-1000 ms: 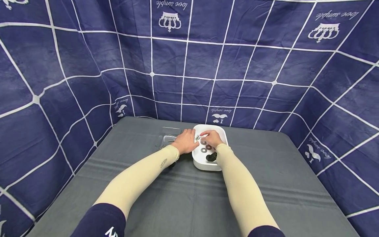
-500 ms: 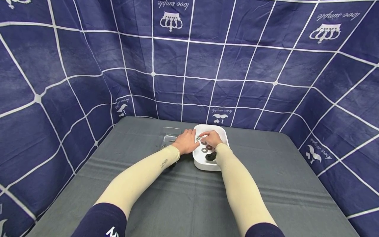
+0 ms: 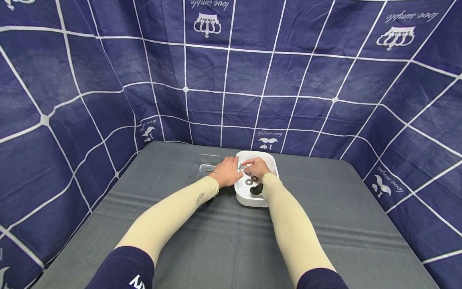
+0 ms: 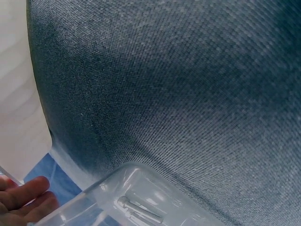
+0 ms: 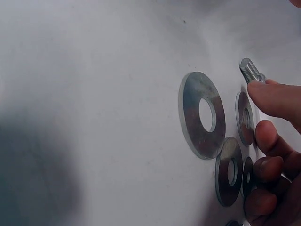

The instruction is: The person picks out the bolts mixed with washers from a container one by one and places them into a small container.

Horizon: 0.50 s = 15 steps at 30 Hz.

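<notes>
My right hand (image 3: 257, 168) reaches into a white tray (image 3: 252, 201), with thumb and forefinger pinching a small metal bolt (image 5: 251, 70). The bolt's threaded end pokes out past the thumb tip. Below that hand lie several flat metal washers (image 5: 203, 115), and the other fingers are curled close over them. A dark, lumpy object (image 3: 256, 189) sits at the tray's near end. Along the tray's left rim rests my left hand (image 3: 227, 171), thumb lying over the edge, fingers pointing forward. The left wrist view shows only its fingertips (image 4: 33, 193), relaxed, with nothing between them.
Left of the tray stands a clear plastic box (image 3: 205, 168) holding metal bolts (image 4: 141, 208); part of it is behind the left hand. A few tiny pieces lie beside it. A grey cloth covers the table (image 3: 238, 245), and a blue checked curtain (image 3: 245, 72) rises behind.
Both hands stay nearly where they were. The right fingers have shifted very slightly left at the bolt, and the view has moved a little.
</notes>
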### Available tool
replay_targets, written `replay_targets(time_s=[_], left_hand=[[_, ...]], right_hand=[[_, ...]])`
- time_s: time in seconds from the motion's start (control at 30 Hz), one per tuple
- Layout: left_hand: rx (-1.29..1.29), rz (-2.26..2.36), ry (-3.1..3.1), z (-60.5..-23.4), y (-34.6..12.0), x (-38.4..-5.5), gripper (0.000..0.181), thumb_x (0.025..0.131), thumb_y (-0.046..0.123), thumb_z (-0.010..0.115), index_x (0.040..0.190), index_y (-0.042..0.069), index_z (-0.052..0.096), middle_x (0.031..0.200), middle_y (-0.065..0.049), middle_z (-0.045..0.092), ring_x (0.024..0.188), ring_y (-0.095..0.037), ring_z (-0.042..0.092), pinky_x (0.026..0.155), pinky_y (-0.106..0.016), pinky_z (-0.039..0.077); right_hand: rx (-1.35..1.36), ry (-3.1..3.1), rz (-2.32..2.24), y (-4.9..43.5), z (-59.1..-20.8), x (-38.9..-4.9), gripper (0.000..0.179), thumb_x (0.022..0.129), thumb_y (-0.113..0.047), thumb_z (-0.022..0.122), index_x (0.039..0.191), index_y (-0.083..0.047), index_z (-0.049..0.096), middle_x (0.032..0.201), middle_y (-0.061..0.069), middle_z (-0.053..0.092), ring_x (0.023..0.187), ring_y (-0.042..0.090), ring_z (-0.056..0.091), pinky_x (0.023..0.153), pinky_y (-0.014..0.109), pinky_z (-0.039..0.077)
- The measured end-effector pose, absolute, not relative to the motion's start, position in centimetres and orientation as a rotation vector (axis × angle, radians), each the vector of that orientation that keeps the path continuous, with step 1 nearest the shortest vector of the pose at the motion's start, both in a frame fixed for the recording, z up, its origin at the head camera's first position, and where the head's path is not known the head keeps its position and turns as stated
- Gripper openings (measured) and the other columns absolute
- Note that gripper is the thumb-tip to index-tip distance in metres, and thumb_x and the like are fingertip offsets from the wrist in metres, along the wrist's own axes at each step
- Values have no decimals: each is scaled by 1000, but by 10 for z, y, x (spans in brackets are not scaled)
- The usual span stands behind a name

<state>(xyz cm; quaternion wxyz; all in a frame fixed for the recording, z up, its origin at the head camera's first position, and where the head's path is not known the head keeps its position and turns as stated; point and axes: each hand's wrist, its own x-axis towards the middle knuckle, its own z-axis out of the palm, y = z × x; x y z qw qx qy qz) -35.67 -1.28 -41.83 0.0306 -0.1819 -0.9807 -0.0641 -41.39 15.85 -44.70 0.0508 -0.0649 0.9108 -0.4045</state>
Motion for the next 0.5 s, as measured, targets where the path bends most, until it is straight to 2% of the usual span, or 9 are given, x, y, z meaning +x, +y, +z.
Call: replay_targets(time_s=[0.13,0.2,0.37,0.5], left_hand=[[-566,-170,-3019,-420,-12,-357,70,98,44,50,148,-3,36,134,-19,55,129,-32,51,106,-43,47],[-565,-166,-3016,-420,-12,-357,69,98,43,50,148,-3,36,134,-19,55,128,-32,51,106,-43,47],[-562,-168,-3017,-420,-12,-358,68,99,42,50,148,-3,36,134,-19,55,128,-32,51,107,-43,46],[-562,-170,-3018,-419,-12,-357,69,99,42,49,149,-3,34,135,-19,55,129,-32,50,108,-43,46]], right_hand=[[-218,2802,-1188,159,-447,-412,27,81,-17,76,108,-15,80,111,6,73,77,15,58,59,23,44],[-217,2812,-1177,159,-447,-411,26,81,-18,76,106,-15,80,106,5,73,77,15,57,59,23,43],[-168,2779,-1206,158,-445,-410,20,79,-16,77,99,-13,80,74,-1,66,56,10,51,49,23,42],[-181,2736,-1232,158,-443,-408,24,79,-13,77,103,-11,78,61,-3,60,44,8,46,43,23,40]])
